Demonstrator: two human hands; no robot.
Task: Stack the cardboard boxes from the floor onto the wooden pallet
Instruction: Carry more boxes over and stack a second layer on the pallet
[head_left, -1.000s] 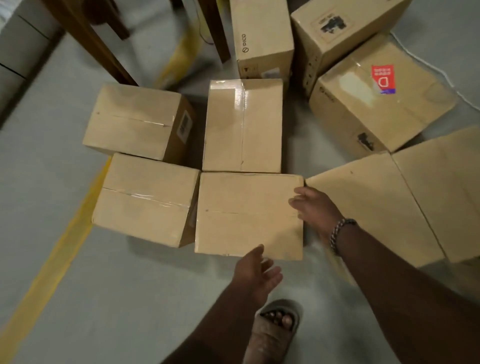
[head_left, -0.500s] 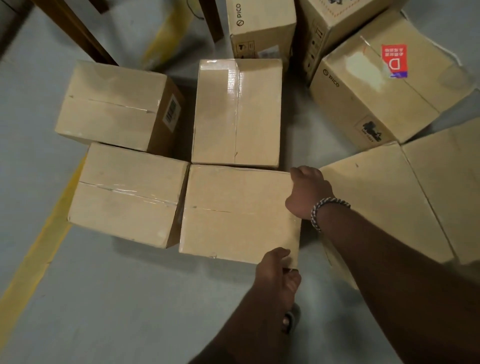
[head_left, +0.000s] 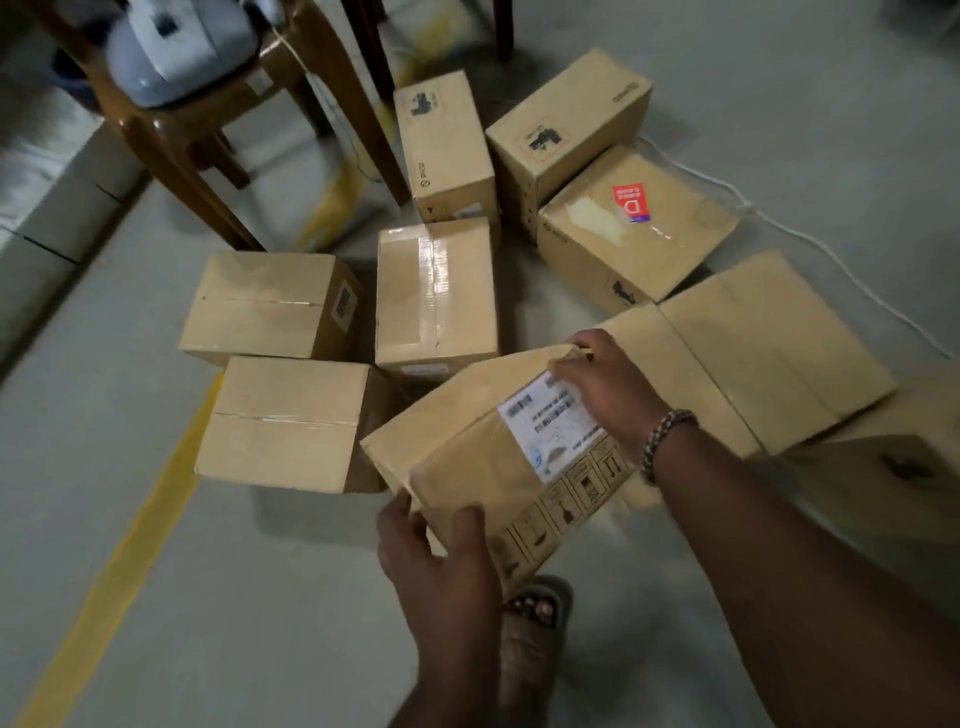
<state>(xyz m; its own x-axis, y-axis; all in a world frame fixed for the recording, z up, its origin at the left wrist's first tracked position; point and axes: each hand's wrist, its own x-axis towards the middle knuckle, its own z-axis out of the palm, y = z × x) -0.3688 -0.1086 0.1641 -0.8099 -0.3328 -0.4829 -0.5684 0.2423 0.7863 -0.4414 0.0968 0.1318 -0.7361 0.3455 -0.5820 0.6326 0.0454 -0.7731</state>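
A cardboard box with a white shipping label (head_left: 483, 447) is tilted up off the grey floor between my hands. My left hand (head_left: 436, 545) grips its near corner, thumb on one face and fingers on the other. My right hand (head_left: 605, 384) holds its far upper edge beside the label. Several other cardboard boxes lie on the floor around it: one at the left (head_left: 285, 421), one behind that (head_left: 270, 306), a taped one in the middle (head_left: 434, 291), and one with a red sticker (head_left: 634, 223). No pallet is in view.
A brown plastic chair (head_left: 171, 130) carrying a pale grey object stands at the back left. A yellow floor line (head_left: 130, 545) runs along the left. A white cable (head_left: 810, 239) trails on the right. My sandalled foot (head_left: 535, 618) is under the held box.
The box that lay flat is now lifted and tipped, its labelled side turned up. My left hand moved from its near edge to gripping its corner. The view has pulled back.
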